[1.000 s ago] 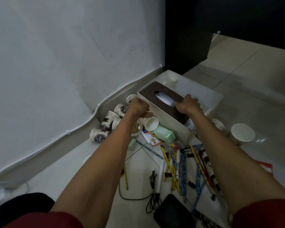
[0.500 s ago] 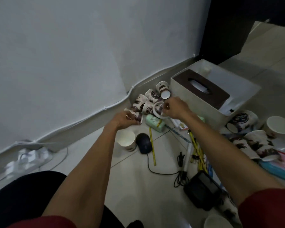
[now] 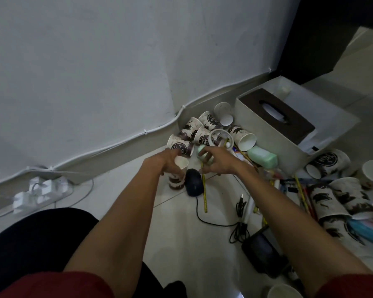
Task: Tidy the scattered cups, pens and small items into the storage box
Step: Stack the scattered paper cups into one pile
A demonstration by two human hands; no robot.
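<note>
My left hand [image 3: 169, 161] grips an upright paper cup [image 3: 180, 166], which looks stacked on other cups on the floor. My right hand [image 3: 219, 162] closes its fingertips on a small mint-green item [image 3: 201, 149] just right of that cup. Behind both hands, several printed paper cups [image 3: 202, 131] lie tipped over against the wall. The white storage box [image 3: 323, 117] stands at the right with a brown-topped tissue box [image 3: 276, 112] inside it. Pens and pencils [image 3: 299, 188] lie scattered in front of the box.
A black mouse [image 3: 193, 179] and a yellow pencil [image 3: 205, 190] lie under my hands. A green case [image 3: 263, 157] leans by the box. More cups [image 3: 328, 161] lie at the right. A power strip [image 3: 41, 190] sits left, a black device [image 3: 263, 254] near my right arm.
Both hands left the tissue box and moved left to the cup pile. My left hand took hold of an upright cup and my right hand closed on the small green item.
</note>
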